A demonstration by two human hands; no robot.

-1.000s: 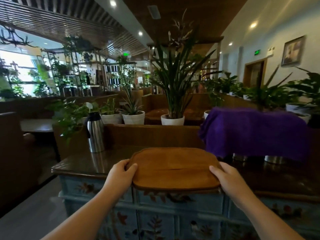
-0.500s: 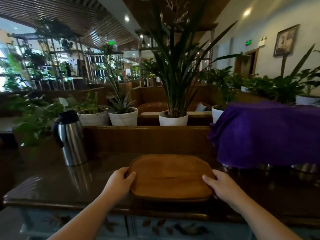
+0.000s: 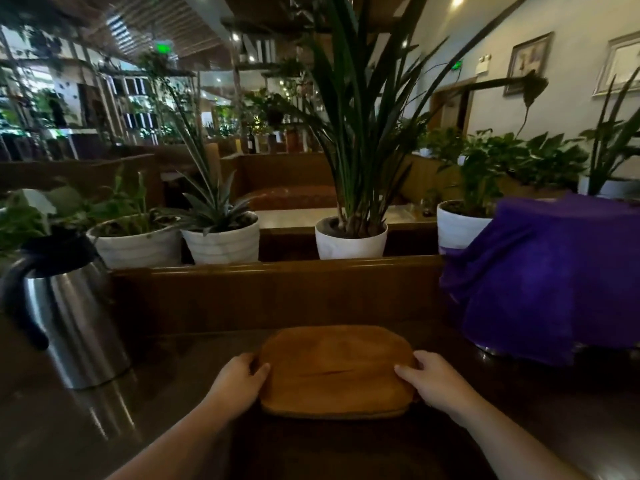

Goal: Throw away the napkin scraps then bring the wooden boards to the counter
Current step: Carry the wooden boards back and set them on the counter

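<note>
A stack of rounded wooden boards rests low over the dark glossy counter, in the middle near me. My left hand grips the stack's left edge, thumb on top. My right hand grips its right edge the same way. A second board's rim shows under the top one along the front. Whether the stack touches the counter I cannot tell. No napkin scraps are in view.
A steel thermos jug stands on the counter at the left. A purple cloth covers things at the right. Behind a wooden back rail sit white plant pots.
I have stepped closer to the counter. The boards went forward over it and lower, still held in both hands; the jug and cloth now flank them.
</note>
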